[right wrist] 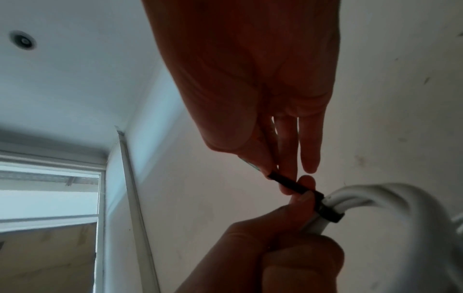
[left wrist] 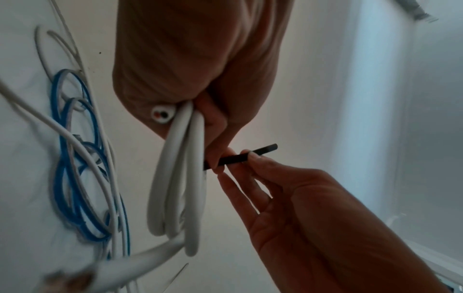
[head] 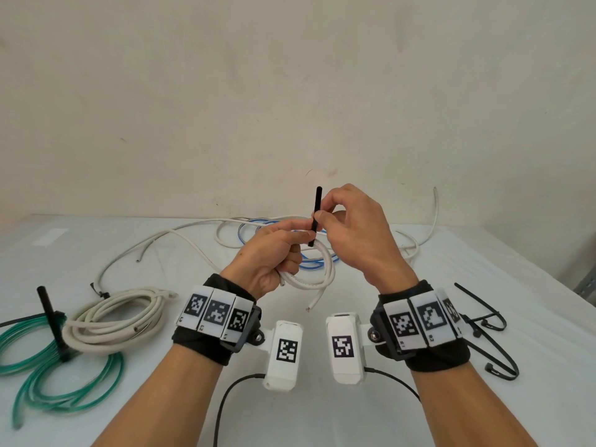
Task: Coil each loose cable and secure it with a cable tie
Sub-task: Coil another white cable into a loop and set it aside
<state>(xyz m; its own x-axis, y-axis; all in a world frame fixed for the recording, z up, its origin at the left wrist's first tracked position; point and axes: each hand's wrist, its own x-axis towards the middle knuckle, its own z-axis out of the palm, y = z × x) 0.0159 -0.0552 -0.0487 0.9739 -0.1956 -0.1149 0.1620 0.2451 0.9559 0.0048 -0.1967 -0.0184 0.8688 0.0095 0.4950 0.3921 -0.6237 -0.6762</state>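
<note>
I am watching both hands held up over the white table [head: 322, 414], working one small coil

- Left hand [head: 271, 253]: fingers curled round the white cable coil [head: 317, 272], clamping its loops together in the fist. One cut end is poking out below the palm, and the left wrist view shows that end [left wrist: 162, 114] beside the bundled loops [left wrist: 175, 178]
- Right hand [head: 354, 227]: thumb and forefinger are pinching the black cable tie [head: 316, 214], whose tail is standing nearly upright above the coil. The other fingers are hanging relaxed
- From the right wrist view the tie [right wrist: 323, 208] is already sitting as a band around the white loops, touching them, with the tail running up into the pinch

Elsewhere on the table:
- green cable [head: 48, 366], coiled and banded with a black tie, lying at the left edge
- cream cable coil [head: 113, 321] lying just beside it
- loose white and blue cables [head: 258, 227] tangled behind the hands
- spare black ties [head: 490, 321] lying to the right
</note>
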